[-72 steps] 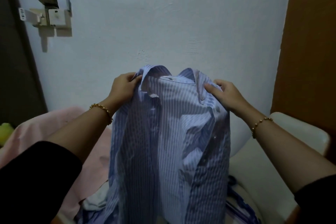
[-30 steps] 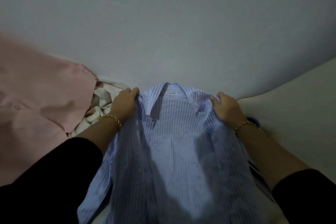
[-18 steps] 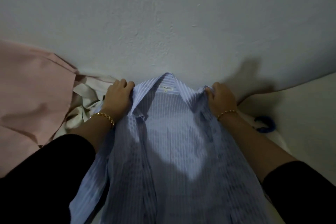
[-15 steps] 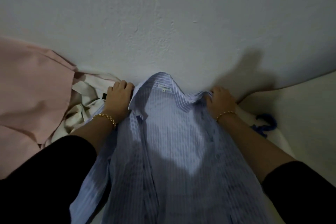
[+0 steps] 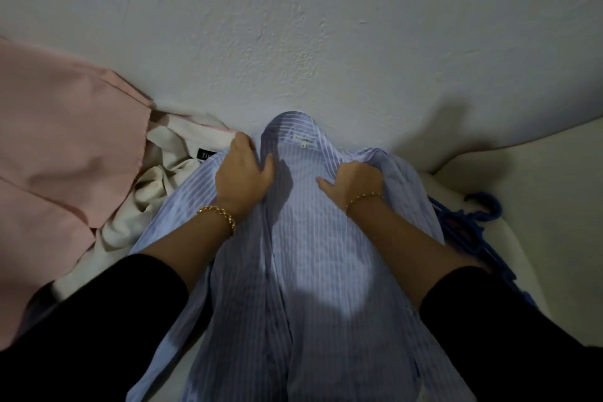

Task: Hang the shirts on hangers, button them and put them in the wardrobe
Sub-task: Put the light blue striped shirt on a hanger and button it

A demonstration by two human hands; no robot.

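The striped shirt (image 5: 303, 254) lies spread open in front of me with its inside facing up. Its collar (image 5: 293, 122) is at the far end against the white wall (image 5: 293, 26), and its tails run off the near edge of view. A small label (image 5: 302, 140) shows just inside the collar.

My left hand (image 5: 243, 178) is on the shirt's left shoulder. The fingers are bent over the front edge there and clamped on the cloth, with the thumb spread towards the middle. My right hand (image 5: 354, 183) grips the right shoulder, its fingers tucked under a bunched fold and the thumb pointing left across the fabric. There is a gold left bracelet (image 5: 218, 215) and a thinner right bracelet (image 5: 363, 198) on my wrists, and black sleeves (image 5: 98, 320) cover my forearms nearer to me.

Just right of the shirt, partly under its right side, blue hangers (image 5: 470, 222) lie on a white surface (image 5: 538, 206), with one hook showing at the far right. On the left a crumpled cream garment (image 5: 156, 183) with a black tag touches the shirt's left sleeve. Further left lies a pink cloth (image 5: 65, 147).
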